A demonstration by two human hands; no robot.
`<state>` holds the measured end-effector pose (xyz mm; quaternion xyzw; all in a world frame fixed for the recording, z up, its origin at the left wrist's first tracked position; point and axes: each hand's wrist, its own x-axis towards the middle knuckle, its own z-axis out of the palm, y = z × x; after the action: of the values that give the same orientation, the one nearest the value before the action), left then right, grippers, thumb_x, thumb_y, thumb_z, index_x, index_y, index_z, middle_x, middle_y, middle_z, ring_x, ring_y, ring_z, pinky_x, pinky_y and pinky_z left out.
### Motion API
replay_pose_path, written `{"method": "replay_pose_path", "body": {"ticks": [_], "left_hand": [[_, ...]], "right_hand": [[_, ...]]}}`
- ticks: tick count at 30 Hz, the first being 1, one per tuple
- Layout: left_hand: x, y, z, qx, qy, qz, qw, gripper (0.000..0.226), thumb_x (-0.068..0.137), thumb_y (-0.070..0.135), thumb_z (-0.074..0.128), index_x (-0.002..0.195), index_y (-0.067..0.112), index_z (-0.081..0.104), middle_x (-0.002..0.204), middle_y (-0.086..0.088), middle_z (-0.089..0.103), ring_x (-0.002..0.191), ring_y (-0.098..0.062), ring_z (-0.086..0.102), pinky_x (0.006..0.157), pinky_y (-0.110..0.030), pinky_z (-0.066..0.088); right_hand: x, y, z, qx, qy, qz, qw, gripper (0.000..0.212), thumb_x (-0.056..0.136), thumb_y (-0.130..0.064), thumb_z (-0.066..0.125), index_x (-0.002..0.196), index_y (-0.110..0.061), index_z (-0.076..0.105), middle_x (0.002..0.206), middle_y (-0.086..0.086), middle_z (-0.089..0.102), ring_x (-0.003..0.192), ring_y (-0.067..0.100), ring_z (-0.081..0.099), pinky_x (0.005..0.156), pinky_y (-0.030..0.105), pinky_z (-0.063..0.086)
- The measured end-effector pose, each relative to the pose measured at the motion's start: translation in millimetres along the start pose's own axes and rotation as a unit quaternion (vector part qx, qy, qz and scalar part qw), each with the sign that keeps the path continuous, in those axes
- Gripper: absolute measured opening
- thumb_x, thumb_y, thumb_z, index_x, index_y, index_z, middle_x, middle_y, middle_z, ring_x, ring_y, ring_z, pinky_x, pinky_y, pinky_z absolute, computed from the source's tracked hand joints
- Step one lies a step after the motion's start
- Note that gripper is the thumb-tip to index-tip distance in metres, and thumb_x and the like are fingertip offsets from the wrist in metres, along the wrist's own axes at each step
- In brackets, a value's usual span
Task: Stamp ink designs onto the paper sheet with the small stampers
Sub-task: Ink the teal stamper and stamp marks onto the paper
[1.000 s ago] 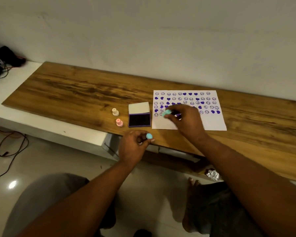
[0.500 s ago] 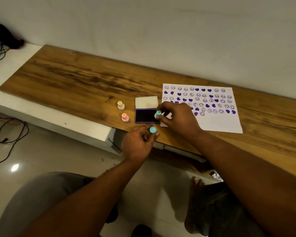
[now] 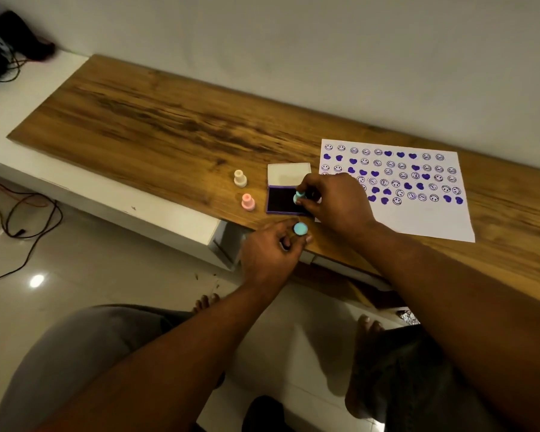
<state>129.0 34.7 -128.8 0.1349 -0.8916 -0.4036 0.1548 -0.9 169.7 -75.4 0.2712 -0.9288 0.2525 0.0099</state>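
A white paper sheet [image 3: 418, 219] lies on the wooden table top [image 3: 169, 126], printed with rows of purple smileys and hearts. Left of it sits an open purple ink pad [image 3: 279, 201] with its white lid raised. My right hand [image 3: 334, 204] grips a turquoise stamper [image 3: 299, 198] and holds it down on the pad's dark ink surface. My left hand [image 3: 270, 254], at the table's front edge, pinches a second turquoise stamper [image 3: 300, 229] with its round end facing up. A cream stamper [image 3: 240, 178] and a pink stamper [image 3: 248, 202] stand upright left of the pad.
The wooden top rests on a white bench [image 3: 122, 204] against a pale wall. Dark gear [image 3: 7, 48] lies at the far left and cables [image 3: 22, 219] trail over the tiled floor. My knees and bare feet are below the table edge.
My right hand has moved left from the paper sheet to the ink pad, carrying its turquoise stamper onto the ink. My left hand has stayed at the front edge with its stamper.
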Motion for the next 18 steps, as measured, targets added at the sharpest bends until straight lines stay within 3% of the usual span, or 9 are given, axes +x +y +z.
{"method": "replay_pose_path", "body": {"ticks": [2,4,7,12,15,18], "left_hand": [[0,1,-1,0.001,-0.001,0.001,1.000,0.040,0.089,0.059,0.075,0.121,0.034,0.078,0.084,0.021,0.067,0.074,0.004,0.060,0.061,-0.014,0.041],[0,2,-2,0.002,0.000,0.001,1.000,0.038,0.090,0.057,0.075,0.120,0.034,0.078,0.079,0.023,0.061,0.071,0.008,0.058,0.060,-0.014,0.037],[0,4,-1,0.008,-0.005,-0.005,1.000,0.037,0.090,0.055,0.076,0.120,0.033,0.078,0.076,0.019,0.062,0.070,0.003,0.059,0.058,-0.020,0.041],[-1,9,5,0.032,0.003,-0.040,0.999,0.041,0.091,0.055,0.077,0.123,0.029,0.077,0.085,0.013,0.068,0.076,-0.006,0.061,0.060,-0.023,0.042],[-1,9,6,0.031,0.006,-0.034,0.999,0.042,0.091,0.055,0.076,0.123,0.028,0.078,0.087,0.011,0.070,0.080,-0.007,0.063,0.063,-0.024,0.043],[-1,7,6,0.032,0.013,-0.033,0.999,0.046,0.090,0.055,0.078,0.126,0.027,0.076,0.103,0.009,0.076,0.090,-0.005,0.063,0.071,-0.026,0.051]], "right_hand": [[-2,-3,2,-0.008,0.011,0.003,1.000,0.024,0.094,-0.036,0.076,0.116,-0.026,0.076,0.101,0.000,0.079,0.092,0.020,0.073,0.066,0.024,0.042],[-5,-5,3,-0.015,0.010,0.006,1.000,0.025,0.095,-0.035,0.074,0.119,-0.026,0.075,0.103,0.000,0.079,0.094,0.020,0.073,0.070,0.027,0.049],[-7,-4,-1,0.014,0.002,0.030,0.999,0.027,0.094,-0.036,0.076,0.119,-0.026,0.075,0.106,-0.002,0.080,0.098,0.017,0.073,0.076,0.028,0.052],[-19,25,-37,0.099,0.089,0.102,0.986,0.030,0.088,-0.037,0.084,0.112,-0.022,0.077,0.102,-0.007,0.080,0.090,0.005,0.073,0.083,0.022,0.056],[-41,67,-65,0.081,0.099,0.159,0.979,0.030,0.087,-0.034,0.085,0.112,-0.021,0.077,0.102,-0.006,0.079,0.091,0.008,0.074,0.089,0.031,0.060],[-66,102,-83,0.063,0.124,0.193,0.971,0.028,0.086,-0.030,0.086,0.111,-0.021,0.077,0.099,-0.007,0.078,0.089,0.009,0.074,0.090,0.036,0.061]]}}
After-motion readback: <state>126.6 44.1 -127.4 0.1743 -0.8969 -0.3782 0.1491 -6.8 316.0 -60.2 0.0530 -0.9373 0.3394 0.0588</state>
